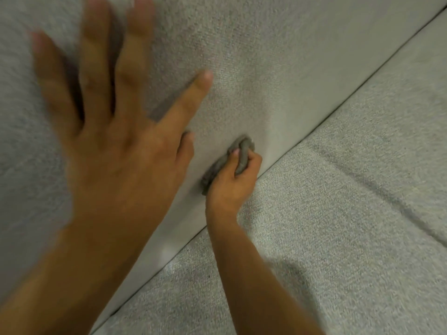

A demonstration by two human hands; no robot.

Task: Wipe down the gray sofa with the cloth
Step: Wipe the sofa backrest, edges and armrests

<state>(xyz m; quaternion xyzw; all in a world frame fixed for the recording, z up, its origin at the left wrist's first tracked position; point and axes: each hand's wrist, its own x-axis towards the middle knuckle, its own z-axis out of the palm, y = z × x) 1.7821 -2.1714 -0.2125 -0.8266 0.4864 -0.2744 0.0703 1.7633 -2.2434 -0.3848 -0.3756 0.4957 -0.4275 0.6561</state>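
Gripping the cloth (pixel 242 153), the right hand (pixel 232 182) is wiping the gray sofa (pixel 314 68) just above its seam (pixel 338 107). The left hand (pixel 116 141), spread wide farther above the seam, is likely bracing.

Left hand (pixel 116 153), right hand (pixel 232 182), forearms (pixel 254 274): all bare.

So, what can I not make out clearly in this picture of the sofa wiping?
Head view: the left grip is motion-blurred and two fingertips are cut by the top edge; contact with the sofa backrest cannot be told.
Head view: the cloth is mostly hidden inside the right grip; its full size is unknown.
Head view: the frame edges cut off the sofa; its ends are unseen.
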